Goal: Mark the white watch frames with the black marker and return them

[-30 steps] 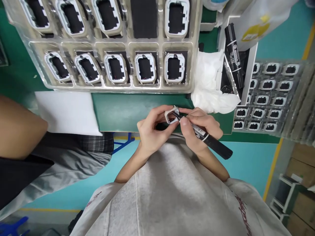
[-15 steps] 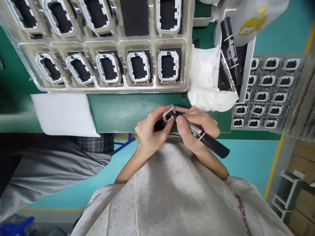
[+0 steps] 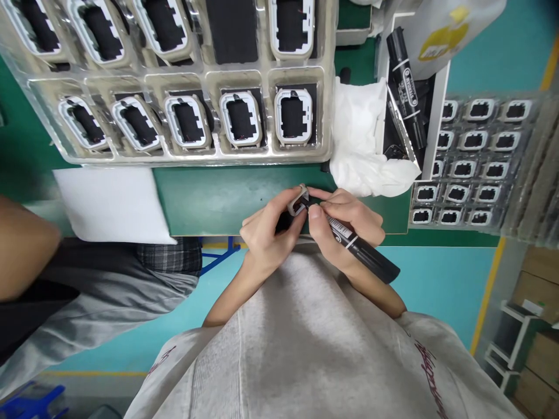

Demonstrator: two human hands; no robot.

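Marker (image 3: pixel 354 244) (black), long axis slanting, tip up-left, toward frame (image 3: pixel 294 201)

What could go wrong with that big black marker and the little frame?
The right hand holds the marker with its tip at the small frame, so a slip might put ink in the wrong spot. The left hand grips the frame close to that tip, so it could get inky too. And a dropped frame might tumble off, since the table ends nearby.
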